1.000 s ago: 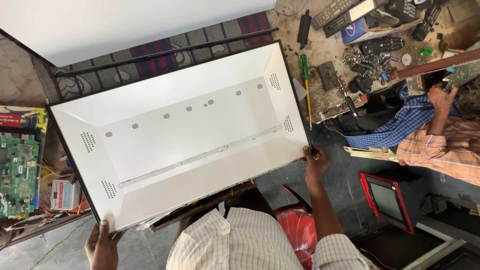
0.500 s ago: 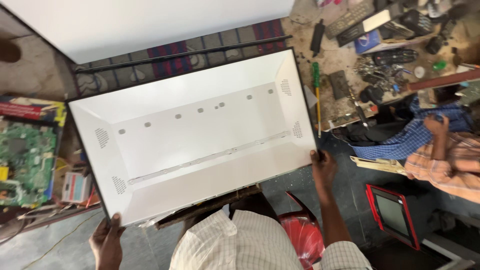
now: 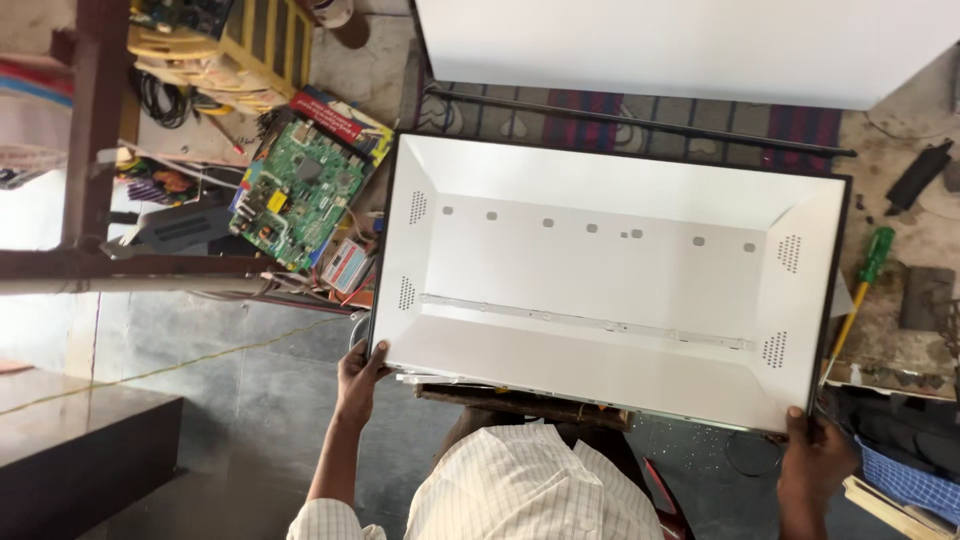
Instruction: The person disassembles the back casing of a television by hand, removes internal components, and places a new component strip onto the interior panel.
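A large white display back panel [image 3: 600, 280] with a dark frame, shaped like a shallow tray, lies flat in front of me. A thin light strip [image 3: 590, 322] runs across its floor and several small squares dot its upper part. My left hand [image 3: 358, 372] grips the near left corner. My right hand [image 3: 812, 450] grips the near right corner. A wooden bar [image 3: 520, 402] shows under the near edge.
A big white sheet [image 3: 690, 45] lies beyond the panel with a black rod [image 3: 640, 120] before it. A green circuit board [image 3: 300, 195] sits on clutter at the left. A green-handled screwdriver [image 3: 862, 280] lies at the right. Brown wooden beams [image 3: 95, 130] stand far left.
The view has swung left and the panel now lies nearly level instead of tilted. The seated person and cluttered bench at the right have left the view. Both hands keep their corners.
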